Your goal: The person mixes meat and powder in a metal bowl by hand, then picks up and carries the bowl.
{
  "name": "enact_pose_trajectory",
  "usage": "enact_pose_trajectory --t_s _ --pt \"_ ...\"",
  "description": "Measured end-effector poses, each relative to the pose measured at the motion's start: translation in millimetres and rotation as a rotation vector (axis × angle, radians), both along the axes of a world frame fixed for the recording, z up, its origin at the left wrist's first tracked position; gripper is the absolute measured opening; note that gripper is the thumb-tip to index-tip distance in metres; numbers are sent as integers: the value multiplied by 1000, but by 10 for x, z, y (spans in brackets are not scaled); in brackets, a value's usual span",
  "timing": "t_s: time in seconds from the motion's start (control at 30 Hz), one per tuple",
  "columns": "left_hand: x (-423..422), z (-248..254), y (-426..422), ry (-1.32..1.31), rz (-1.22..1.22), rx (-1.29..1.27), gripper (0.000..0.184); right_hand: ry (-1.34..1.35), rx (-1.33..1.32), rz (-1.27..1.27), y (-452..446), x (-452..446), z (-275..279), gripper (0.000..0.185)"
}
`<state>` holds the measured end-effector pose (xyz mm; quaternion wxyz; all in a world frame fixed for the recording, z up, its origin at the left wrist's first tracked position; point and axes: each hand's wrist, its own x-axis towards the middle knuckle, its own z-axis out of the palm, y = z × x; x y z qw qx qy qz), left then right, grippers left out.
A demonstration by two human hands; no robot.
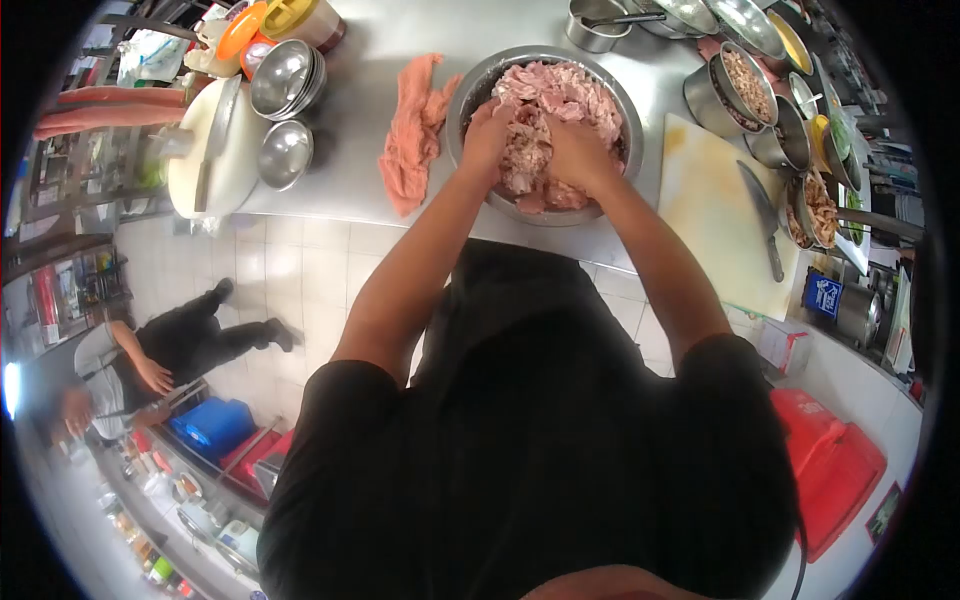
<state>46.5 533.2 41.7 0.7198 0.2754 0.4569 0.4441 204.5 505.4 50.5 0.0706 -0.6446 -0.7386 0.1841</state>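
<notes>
A large metal bowl (pixel 634 125) of sliced raw meat (pixel 575 95) stands at the front edge of the steel table. Both of my hands are inside it, wrist-deep over the near half. My left hand (pixel 488 137) presses along the bowl's left side, fingers curled into the meat. From the right, my right hand (pixel 578 155) reaches toward the middle, its fingertips sunk in the meat and mostly hidden. Paler, finely crumbled or coated bits lie between the two hands. An orange-pink cloth (pixel 409 140) lies crumpled left of the bowl.
Right of the bowl lies a cutting board (pixel 700 200) with a knife (pixel 762 215); pots of food (pixel 745 85) crowd beyond. Left are stacked metal bowls (pixel 287 80) and a round board (pixel 190 175) with a cleaver (pixel 218 130). Another person (pixel 150 370) stands at far left.
</notes>
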Motion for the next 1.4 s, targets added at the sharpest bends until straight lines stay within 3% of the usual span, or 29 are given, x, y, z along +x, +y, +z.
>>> enact_pose_trajectory --t_s 0.1,0.17,0.2,0.27,0.3,0.33,0.43,0.47,0.57,0.7,0.73,0.93,1.03,1.13,1.23,1.27,1.33,1.4 --pt "6 205 -6 114 -11 -56 43 183 -56 -139 133 -73 97 50" --pt "2 126 36 129 -21 -63 43 352 -38 -201 279 23 -216 48" --pt "0 49 77 128 -28 -10 43 584 -13 -196 377 128 -489 41" --pt "6 -123 97 126 -43 76 44 680 -78 -293 276 173 -196 40" --pt "15 58 37 108 -38 97 44 728 -116 -343 228 186 -93 39" --pt "27 234 -33 91 -32 116 44 543 -3 -283 303 286 -215 36" --pt "23 854 -197 41 -30 27 41 362 -82 -254 194 273 554 33" --pt "4 928 -216 23 -29 -24 39 386 -47 -204 258 360 495 31" --pt "-67 684 -136 -88 -80 41 42 386 -79 -216 201 297 1011 28" --pt "-157 585 -221 144 -92 129 56 624 -476 -132 284 421 1133 39" --pt "-183 521 -192 145 -78 109 58 667 -483 54 467 665 773 51" --pt "-135 46 23 60 35 -32 64 658 -364 -89 840 544 -138 64" --pt "-41 -150 186 91 69 -53 56 763 -430 146 1227 458 -570 57" --pt "-3 -232 308 69 53 25 46 493 -379 554 1290 197 -191 54" --pt "-58 -320 287 -93 66 43 43 56 -485 460 785 -210 784 50" --pt "-80 -278 283 -178 26 4 42 -124 -484 489 745 -254 629 49" --pt "-34 -48 220 -343 28 45 42 -71 -335 458 420 -189 543 51" --pt "-39 -216 276 -170 18 48 43 -60 -144 429 -4 -65 539 53"
